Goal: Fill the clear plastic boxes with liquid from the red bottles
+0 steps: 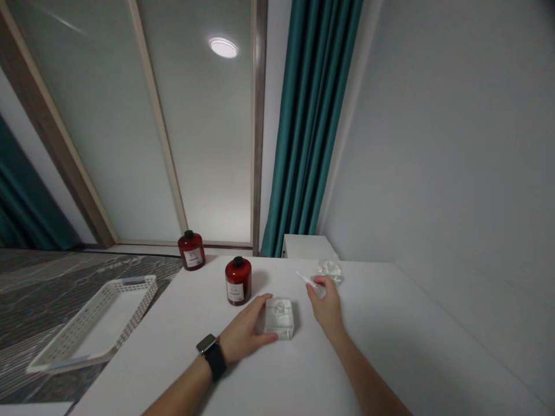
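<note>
My left hand (245,335), with a black watch (211,355) at the wrist, is closed about the left side of a clear square glass bottle (280,318) standing on the white table (269,381). A round opening shows in the bottle's top. To the right and farther back, my right hand (327,306) pinches a small translucent piece with a narrow white stem, like a funnel (319,291), held just above the table. Its stem points up and left. Right behind those fingers lies another clear glass thing (333,269), partly covered by the hand.
Two dark red bottles with black caps and white labels, a nearer one (238,282) and a farther one (191,251), stand on the left part of the table. A white perforated basket (99,326) is at the left, beyond the table's edge. Behind are a white cabinet (309,247) and a teal curtain (310,127).
</note>
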Tool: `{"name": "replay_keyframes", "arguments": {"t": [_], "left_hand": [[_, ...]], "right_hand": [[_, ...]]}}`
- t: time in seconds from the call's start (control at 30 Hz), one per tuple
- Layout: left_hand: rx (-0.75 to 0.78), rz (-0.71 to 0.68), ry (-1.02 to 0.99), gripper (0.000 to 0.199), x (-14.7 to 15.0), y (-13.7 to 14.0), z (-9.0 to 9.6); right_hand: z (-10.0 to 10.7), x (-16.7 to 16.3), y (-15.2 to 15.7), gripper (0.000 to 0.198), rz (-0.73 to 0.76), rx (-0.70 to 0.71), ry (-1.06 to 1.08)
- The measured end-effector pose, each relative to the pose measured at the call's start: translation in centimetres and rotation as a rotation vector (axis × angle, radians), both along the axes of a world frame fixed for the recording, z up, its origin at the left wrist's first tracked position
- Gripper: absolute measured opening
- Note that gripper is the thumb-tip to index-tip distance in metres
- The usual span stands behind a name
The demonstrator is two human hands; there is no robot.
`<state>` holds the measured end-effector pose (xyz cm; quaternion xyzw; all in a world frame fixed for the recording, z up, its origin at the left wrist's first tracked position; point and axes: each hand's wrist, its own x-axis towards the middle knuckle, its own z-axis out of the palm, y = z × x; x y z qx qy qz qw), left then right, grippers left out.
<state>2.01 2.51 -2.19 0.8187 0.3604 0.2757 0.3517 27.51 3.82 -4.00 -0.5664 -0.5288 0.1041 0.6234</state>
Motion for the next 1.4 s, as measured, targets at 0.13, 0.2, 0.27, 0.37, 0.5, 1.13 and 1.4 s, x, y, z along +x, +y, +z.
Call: {"name": "replay_keyframes", "arguments": {"t": [0.13,0.2,0.27,0.37,0.5,1.13,1.4], "left_hand": [[0.012,-0.001,-0.009,0.076,0.0,0.0,0.0],[0.011,-0.002,-0.002,0.076,-0.1,-0.1,0.0],[0.012,0.000,0.008,0.076,-0.1,-0.1,0.0],[0.020,0.003,0.009,0.075,-0.1,-0.1,-0.1],[0.020,0.004,-0.011,0.075,-0.1,-0.1,0.1],[0.224,-0.047,0.089,0.077,-1.3,0.0,0.7],[0.686,0.283,-0.088,0.015,-3.6,-0.3,4.5]], "right_hand": [[-1.1,0.4,1.1,0.006,0.022,0.010,-0.205],[-1.7,0.5,1.6,0.004,0.025,-0.006,-0.279],[-2.1,0.7,1.9,0.006,0.021,-0.025,-0.334],[-2.6,0.9,2.1,0.008,0.003,-0.046,-0.385],[-2.6,0.9,2.0,0.009,-0.011,-0.063,-0.412],[2.0,-2.9,-3.7,0.070,0.546,-0.264,-0.189],[2.2,-3.0,-4.4,0.077,0.650,-0.340,-0.231]]}}
